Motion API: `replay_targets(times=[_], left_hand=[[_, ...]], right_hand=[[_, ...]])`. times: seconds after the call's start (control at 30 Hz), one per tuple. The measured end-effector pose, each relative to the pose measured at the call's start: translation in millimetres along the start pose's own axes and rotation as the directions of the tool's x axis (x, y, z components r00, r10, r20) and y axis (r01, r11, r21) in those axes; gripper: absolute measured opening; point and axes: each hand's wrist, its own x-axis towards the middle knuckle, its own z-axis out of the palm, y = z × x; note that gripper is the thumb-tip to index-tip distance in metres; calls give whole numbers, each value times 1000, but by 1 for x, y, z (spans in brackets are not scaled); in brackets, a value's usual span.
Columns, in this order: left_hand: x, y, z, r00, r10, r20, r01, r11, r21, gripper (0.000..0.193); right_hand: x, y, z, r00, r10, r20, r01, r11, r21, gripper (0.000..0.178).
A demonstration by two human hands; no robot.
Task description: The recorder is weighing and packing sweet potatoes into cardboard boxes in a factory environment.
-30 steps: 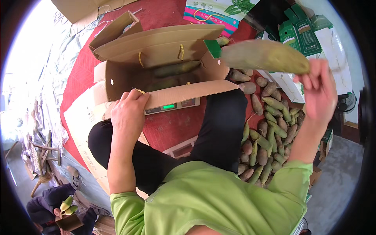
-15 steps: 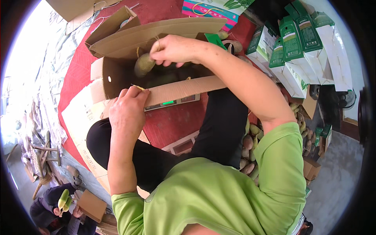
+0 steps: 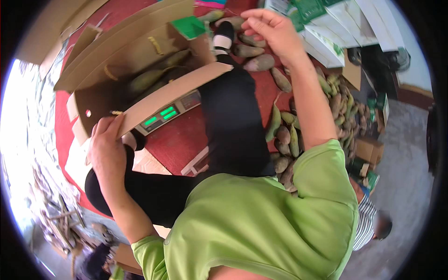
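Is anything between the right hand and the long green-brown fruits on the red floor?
Nothing visible. The right hand hovers empty and open just above the long green-brown fruits, beside the black-trousered leg, which lies left of that path.

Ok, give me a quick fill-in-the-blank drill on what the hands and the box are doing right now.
1. The left hand grips the near ____ of the cardboard box.
2. The right hand is empty and raised over the pile of long ____ fruits on the red mat.
3. The box sits on a ____ with a lit green display.
4. The box already holds several ____.

Missing words: flap; green; scale; fruits
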Motion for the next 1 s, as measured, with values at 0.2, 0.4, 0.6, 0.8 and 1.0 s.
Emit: replay_targets(times=[0.2,0.4,0.6,0.8,1.0], left_hand=[[1,-2,3,999,49,20,-49,999,-13,48],[-8,-5,-3,999,25,37,-25,1000,3,43],[4,-8,11,997,76,27,-75,995,-63,41],[3,-10,9,998,33,45,-31,999,-28,40],[5,-7,10,998,33,54,-31,999,-45,40]], right_hand=[[-65,136,-23,969,153,-196,-177,978,-113,21],[-134,299,19,897,414,-153,-440,869,-226,25],[-204,349,54,850,526,-37,-481,745,-462,35],[-223,328,63,759,649,51,-616,741,-267,52],[-253,335,67,882,471,2,-437,820,-370,59]])
